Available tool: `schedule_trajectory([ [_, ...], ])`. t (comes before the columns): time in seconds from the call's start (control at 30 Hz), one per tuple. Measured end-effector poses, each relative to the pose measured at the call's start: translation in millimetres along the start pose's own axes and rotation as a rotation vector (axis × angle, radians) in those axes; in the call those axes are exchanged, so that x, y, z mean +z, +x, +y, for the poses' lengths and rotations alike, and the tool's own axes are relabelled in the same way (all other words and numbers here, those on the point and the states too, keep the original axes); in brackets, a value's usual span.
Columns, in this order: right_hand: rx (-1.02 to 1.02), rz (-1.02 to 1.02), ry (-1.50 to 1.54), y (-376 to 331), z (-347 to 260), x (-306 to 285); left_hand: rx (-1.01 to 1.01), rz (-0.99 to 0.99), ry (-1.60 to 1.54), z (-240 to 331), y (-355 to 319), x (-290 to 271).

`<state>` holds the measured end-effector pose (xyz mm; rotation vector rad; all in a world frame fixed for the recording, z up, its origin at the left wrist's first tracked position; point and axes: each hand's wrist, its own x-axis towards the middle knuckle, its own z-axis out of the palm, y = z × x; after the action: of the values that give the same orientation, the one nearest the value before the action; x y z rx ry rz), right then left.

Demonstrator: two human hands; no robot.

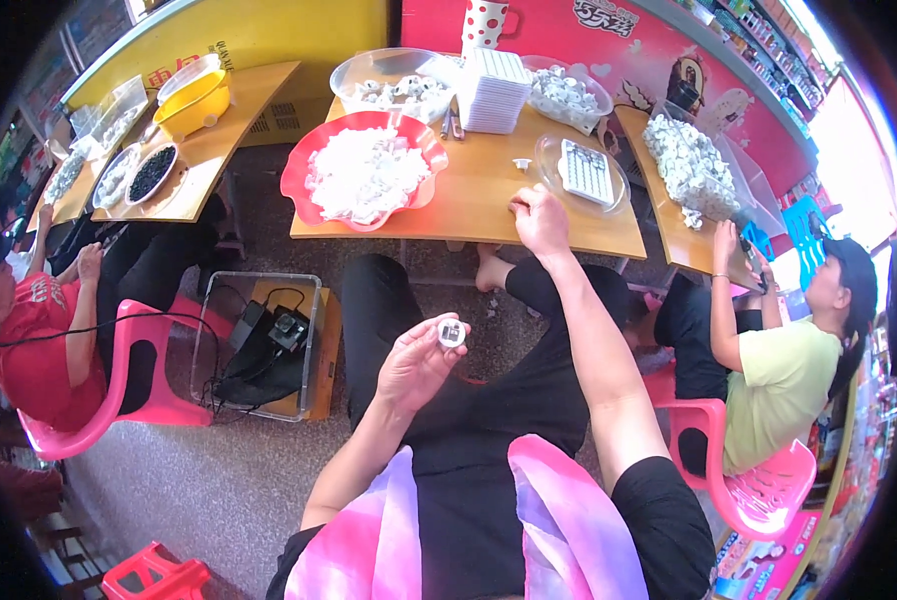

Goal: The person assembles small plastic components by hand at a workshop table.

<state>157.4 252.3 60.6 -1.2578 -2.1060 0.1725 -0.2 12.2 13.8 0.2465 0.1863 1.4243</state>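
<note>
My left hand (417, 362) is raised over my lap and pinches a small round white cap-like part (452, 333) between thumb and fingers. My right hand (539, 220) reaches to the near edge of the wooden table (489, 205), fingers curled, knuckles on the wood; whether it holds anything is hidden. Just beyond it lies a clear dish (554, 170) with a white gridded tray (587, 172), and one small white part (522, 163) sits loose on the table. A red scalloped bowl (299, 180) heaped with white pieces stands to the left.
A stack of white trays (494, 90) and clear bowls of parts (389, 80) stand at the table's back. A person in green sits on a pink chair (769, 490) at right, another in red at left. A clear box with black cables (269, 345) is on the floor.
</note>
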Motion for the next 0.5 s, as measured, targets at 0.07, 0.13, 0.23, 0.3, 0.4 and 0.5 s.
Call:
schedule_trajectory([
  [0.07,0.025,-0.030,0.036,-0.1,4.2,-2.4,-0.006,-0.004,0.003,-1.9,1.0,0.7],
  [0.13,-0.029,-0.044,0.025,-2.8,1.7,-5.9,-0.008,-0.007,0.006,-2.4,0.5,1.3],
  [0.23,-0.067,-0.069,0.383,-33.5,-19.0,-13.3,0.021,0.027,0.031,0.0,-0.2,1.3],
  [0.3,-0.085,-0.149,0.605,-67.2,-57.0,-38.0,0.025,0.026,0.031,0.4,-2.8,1.4],
  [0.4,-0.268,-0.119,0.681,-109.0,-94.4,-57.5,0.029,0.030,0.051,-1.3,-1.0,1.6],
  [0.5,-0.380,-0.036,0.544,-135.4,-105.3,-55.7,0.027,0.019,0.072,-5.0,0.8,4.3],
])
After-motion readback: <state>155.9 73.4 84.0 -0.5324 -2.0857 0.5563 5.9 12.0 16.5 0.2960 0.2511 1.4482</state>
